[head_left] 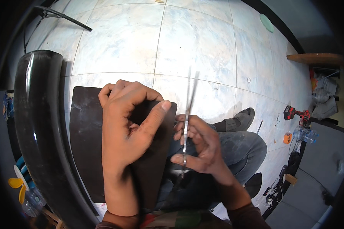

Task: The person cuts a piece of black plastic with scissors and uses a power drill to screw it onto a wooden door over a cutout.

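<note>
Dark brown sheet (86,145) lies beneath a person's left hand (128,120), thumb at its upper right corner, whether gripping cannot be told; apart from it, the right hand (202,144) clasps a slim metal tool (185,133), far end blurred, beside jeans (242,150).

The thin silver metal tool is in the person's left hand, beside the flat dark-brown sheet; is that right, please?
Not quite: the head view shows the thin silver metal tool in the right hand, beside the flat dark-brown sheet.
</note>
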Tool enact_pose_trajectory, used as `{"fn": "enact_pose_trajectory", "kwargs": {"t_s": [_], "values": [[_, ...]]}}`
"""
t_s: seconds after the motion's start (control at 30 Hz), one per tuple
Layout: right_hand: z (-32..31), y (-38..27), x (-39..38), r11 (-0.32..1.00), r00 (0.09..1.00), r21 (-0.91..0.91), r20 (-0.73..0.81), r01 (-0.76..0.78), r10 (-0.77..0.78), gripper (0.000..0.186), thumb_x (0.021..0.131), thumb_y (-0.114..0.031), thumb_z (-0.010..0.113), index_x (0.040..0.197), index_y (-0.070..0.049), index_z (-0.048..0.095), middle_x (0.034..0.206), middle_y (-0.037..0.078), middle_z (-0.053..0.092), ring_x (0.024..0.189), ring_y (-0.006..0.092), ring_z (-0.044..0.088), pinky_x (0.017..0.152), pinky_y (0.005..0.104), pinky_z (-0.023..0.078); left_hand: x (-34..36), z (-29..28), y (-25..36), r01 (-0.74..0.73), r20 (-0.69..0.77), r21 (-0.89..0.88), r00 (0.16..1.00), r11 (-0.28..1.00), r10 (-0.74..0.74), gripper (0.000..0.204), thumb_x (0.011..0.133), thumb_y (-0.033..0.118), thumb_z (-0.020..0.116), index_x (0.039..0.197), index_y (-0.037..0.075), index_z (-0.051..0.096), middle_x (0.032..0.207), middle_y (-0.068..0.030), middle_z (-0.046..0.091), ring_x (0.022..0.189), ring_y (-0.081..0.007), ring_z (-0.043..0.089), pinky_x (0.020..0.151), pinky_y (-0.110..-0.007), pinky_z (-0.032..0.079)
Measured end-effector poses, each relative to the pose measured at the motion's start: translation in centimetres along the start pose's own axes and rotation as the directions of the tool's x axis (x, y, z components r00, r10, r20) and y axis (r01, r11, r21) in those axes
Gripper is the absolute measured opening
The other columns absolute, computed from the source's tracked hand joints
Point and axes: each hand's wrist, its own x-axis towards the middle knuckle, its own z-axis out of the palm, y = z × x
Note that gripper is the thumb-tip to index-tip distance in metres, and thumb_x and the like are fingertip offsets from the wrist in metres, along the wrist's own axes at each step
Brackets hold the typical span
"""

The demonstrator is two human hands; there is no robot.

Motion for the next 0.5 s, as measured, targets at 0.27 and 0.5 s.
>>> {"fn": "enact_pose_trajectory", "kwargs": {"t_s": [0.27,0.5], "values": [[1.1,2.1,0.8,0.987,0.986,0.025,0.04,0.16,-0.161,0.094,0.067,-0.021,0.104,0.146,0.009,0.063,0.106,0.003,0.058,0.092,0.0119,0.056,0.077,0.0274,0.044,0.1,-0.1,-0.2,0.01,0.026,-0.001,1.0,1.0,-0.01,0.017,0.088,0.021,0.084,0.085,0.007,0.075,0.081,0.0004,0.066,0.087,-0.0179,0.055,0.106,-0.04,0.027],[1.6,2.4,0.8,0.988,0.988,0.023,0.034,0.15,-0.15,0.092,0.067,-0.024,0.103,0.144,0.009,0.065,0.104,0.002,0.058,0.09,0.0105,0.054,0.076,0.027,0.043,0.1,0.0,-0.1,-0.006,0.004,0.023,1.0,1.0,0.006,0.016,0.086,0.019,0.086,0.084,0.007,0.075,0.079,0.0006,0.066,0.086,-0.0176,0.055,0.105,-0.039,0.028]]}}
